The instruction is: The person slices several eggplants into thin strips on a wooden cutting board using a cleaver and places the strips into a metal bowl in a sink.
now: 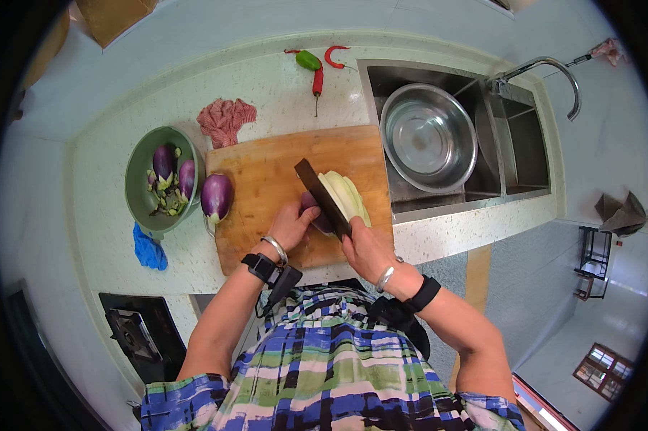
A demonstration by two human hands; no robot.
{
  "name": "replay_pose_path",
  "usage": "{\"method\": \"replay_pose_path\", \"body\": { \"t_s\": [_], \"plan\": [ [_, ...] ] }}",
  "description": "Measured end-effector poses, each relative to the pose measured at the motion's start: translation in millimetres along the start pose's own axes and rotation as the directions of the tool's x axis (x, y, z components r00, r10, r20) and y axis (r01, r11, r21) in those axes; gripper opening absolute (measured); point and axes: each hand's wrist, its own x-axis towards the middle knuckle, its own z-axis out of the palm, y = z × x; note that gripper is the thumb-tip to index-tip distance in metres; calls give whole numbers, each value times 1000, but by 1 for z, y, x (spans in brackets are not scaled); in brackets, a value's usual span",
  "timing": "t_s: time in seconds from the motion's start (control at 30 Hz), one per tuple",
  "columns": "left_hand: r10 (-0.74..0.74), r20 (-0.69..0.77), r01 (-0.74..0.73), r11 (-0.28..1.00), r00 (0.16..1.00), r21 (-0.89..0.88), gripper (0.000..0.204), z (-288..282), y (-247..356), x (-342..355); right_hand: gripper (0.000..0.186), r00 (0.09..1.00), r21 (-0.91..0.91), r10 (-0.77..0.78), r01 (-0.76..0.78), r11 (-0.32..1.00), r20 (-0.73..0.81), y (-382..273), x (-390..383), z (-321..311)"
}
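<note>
On the wooden cutting board [259,161], my left hand [291,224] is closed around a purple eggplant [309,202], fingers pressed close to the blade. My right hand [368,251] grips a dark, broad-bladed kitchen knife [322,195], its blade standing upright against the cut end of the eggplant. Pale eggplant slices [347,197] lean together in a row on the blade's right side. The knife's handle is hidden in my right hand. A whole eggplant [217,197] lies at the board's left edge.
A green basin [134,194] with eggplants and trimmings stands left. Beside it lie a blue plastic bag [150,248] and a red checked cloth [227,121]. Red and green peppers [309,60] lie behind the board. At right, a metal bowl [428,136] sits in the sink [514,144].
</note>
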Motion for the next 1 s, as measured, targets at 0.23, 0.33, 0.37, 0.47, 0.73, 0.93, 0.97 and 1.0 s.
{"method": "replay_pose_path", "body": {
  "t_s": [0.23, 0.33, 0.37, 0.47, 0.73, 0.93, 0.97, 1.0],
  "plan": [
    [61, -34, -62, 998, 998, -30, 38, 0, -19, 3, 18, 998, 92, -35, 30, 995, 53, 12, -31, -8],
    [82, -38, -80, 996, 996, 47, 37, 1, -29, 6, 17, 998, 28, -19, 18, 999, 52, 11, -27, 0],
    [76, -29, -75, 996, 997, 49, 37, 1, -23, 5, 17, 999, 33, -10, 8, 999, 53, 12, -22, 6],
    [63, -51, -58, 994, 997, 95, 37, -1, -9, 1, 17, 999, -61, 14, -12, 998, 31, 16, 1, 29],
    [-21, 41, 21, 1000, 999, 11, 38, -9, -12, 3, 18, 998, 88, -50, 54, 995, -50, 31, 16, 23],
    [-27, 30, 28, 999, 999, -42, 42, -6, -12, 5, 18, 1000, 148, -9, 11, 989, -13, 12, -10, -8],
    [-36, 29, 37, 998, 999, -41, 44, -6, -11, 5, 18, 1000, 146, -6, 7, 989, -11, 8, -13, -14],
    [-38, 29, 39, 998, 999, -44, 44, -5, -11, 4, 18, 1000, 144, -5, 6, 989, -7, 6, -16, -16]
  ]
}}
